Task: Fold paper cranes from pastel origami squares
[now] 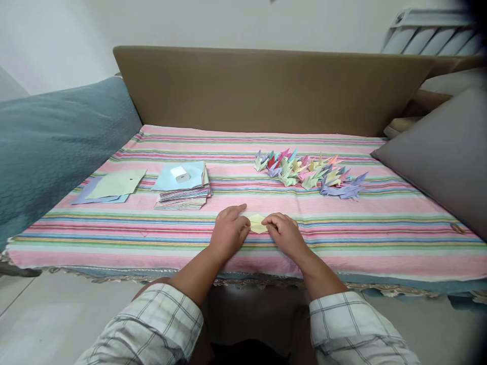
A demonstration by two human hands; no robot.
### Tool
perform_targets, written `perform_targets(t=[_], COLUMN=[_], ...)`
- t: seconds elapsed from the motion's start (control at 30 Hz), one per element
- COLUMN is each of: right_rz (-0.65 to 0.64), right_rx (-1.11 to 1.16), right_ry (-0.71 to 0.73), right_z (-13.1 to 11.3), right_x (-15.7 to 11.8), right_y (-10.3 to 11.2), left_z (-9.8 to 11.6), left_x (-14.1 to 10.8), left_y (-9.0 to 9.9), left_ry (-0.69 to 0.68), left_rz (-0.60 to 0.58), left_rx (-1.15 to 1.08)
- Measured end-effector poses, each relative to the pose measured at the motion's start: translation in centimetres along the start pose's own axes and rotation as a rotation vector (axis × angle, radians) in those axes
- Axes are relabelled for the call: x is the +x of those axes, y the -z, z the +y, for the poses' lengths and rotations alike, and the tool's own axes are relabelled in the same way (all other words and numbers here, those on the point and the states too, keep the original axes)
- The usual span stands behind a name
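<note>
A small piece of folded yellow paper (pixel 257 223) lies low over the striped cloth (pixel 152 251), between my two hands. My left hand (pixel 230 229) pinches its left end, with the index finger stretched out above. At the right end, the fingers of my right hand (pixel 283 230) are closed on the same paper. My fingertips cover both ends, so only its middle shows. Beyond my left hand stands a stack of coloured paper (pixel 182 197) with a white block-shaped object (pixel 180 174) on top. Several folded paper cranes (pixel 304 170) in many colours sit together beyond my right hand.
Loose sheets of paper (pixel 114 183) lie at the left. A blue-covered cushion (pixel 64 137) borders the left side and a grey pillow (pixel 441 152) the right. The brown backrest (pixel 274 91) rises behind. A small brown object (pixel 457 228) rests near the right edge.
</note>
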State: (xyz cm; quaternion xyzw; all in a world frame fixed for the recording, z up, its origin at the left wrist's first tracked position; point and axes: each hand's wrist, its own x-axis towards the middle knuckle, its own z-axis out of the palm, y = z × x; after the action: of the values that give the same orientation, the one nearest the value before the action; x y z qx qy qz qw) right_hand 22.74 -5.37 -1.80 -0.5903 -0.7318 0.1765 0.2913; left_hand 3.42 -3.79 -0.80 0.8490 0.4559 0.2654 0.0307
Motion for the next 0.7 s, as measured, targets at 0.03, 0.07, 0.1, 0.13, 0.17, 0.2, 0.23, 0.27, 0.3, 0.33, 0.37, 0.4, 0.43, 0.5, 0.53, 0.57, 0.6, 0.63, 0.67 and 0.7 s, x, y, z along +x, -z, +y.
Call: perform_targets(t=[0.03, 0.07, 0.1, 0.13, 0.17, 0.2, 0.23, 0.27, 0.3, 0.33, 0.37, 0.4, 0.43, 0.5, 0.53, 0.57, 0.6, 0.63, 0.67, 0.7], right_rz=[0.007, 0.016, 0.024, 0.031, 0.037, 0.044, 0.052, 0.06, 0.07, 0.081, 0.09, 0.094, 0.094, 0.089, 0.088, 0.088, 0.086, 0.077, 0.063, 0.045], right_rx=[-0.002, -0.004, -0.007, -0.01, -0.013, -0.016, -0.019, -0.02, -0.021, -0.021, -0.02, -0.02, -0.019, -0.014, -0.011, -0.009, -0.008, -0.011, -0.015, -0.02], right_ry=[0.006, 0.013, 0.02, 0.027, 0.032, 0.036, 0.04, 0.044, 0.05, 0.056, 0.063, 0.071, 0.078, 0.081, 0.079, 0.075, 0.073, 0.072, 0.074, 0.077], right_z=[0.0, 0.1, 0.1, 0.2, 0.2, 0.3, 0.3, 0.3, 0.3, 0.3, 0.3, 0.3, 0.3, 0.1, 0.1, 0.0, -0.1, -0.2, -0.3, -0.3], right_x=[0.0, 0.0, 0.0, 0.0, 0.0, 0.0, 0.0, -0.1, -0.1, -0.1, -0.2, -0.2, -0.3, -0.5, -0.5, -0.6, -0.7, -0.8, -0.9, -1.0], right_y=[0.0, -0.1, -0.1, -0.1, -0.2, -0.2, -0.2, -0.2, -0.2, -0.2, -0.1, -0.1, 0.0, 0.2, 0.4, 0.5, 0.6, 0.8, 0.8, 0.9], left_z=[0.2, 0.5, 0.8, 1.1, 1.4, 1.6, 1.8, 2.0, 2.1, 2.2, 2.2, 2.3, 2.3, 2.2, 2.2, 2.2, 2.1, 2.1, 2.0, 2.0], left_x=[-0.1, -0.2, -0.4, -0.6, -0.8, -1.0, -1.1, -1.2, -1.3, -1.4, -1.4, -1.4, -1.4, -1.4, -1.3, -1.3, -1.3, -1.3, -1.2, -1.2], left_y=[0.0, -0.1, -0.2, -0.3, -0.3, -0.4, -0.5, -0.6, -0.6, -0.7, -0.7, -0.7, -0.7, -0.7, -0.6, -0.6, -0.6, -0.5, -0.5, -0.4], left_ry=[-0.049, -0.103, -0.158, -0.202, -0.231, -0.248, -0.256, -0.259, -0.26, -0.257, -0.254, -0.251, -0.25, -0.247, -0.244, -0.238, -0.228, -0.216, -0.206, -0.195], left_rz=[0.005, -0.005, -0.03, -0.061, -0.09, -0.11, -0.12, -0.124, -0.124, -0.124, -0.124, -0.124, -0.125, -0.12, -0.113, -0.102, -0.089, -0.076, -0.066, -0.059], left_rx=[0.013, 0.023, 0.03, 0.037, 0.048, 0.065, 0.083, 0.098, 0.106, 0.108, 0.107, 0.106, 0.107, 0.114, 0.114, 0.111, 0.103, 0.09, 0.072, 0.052])
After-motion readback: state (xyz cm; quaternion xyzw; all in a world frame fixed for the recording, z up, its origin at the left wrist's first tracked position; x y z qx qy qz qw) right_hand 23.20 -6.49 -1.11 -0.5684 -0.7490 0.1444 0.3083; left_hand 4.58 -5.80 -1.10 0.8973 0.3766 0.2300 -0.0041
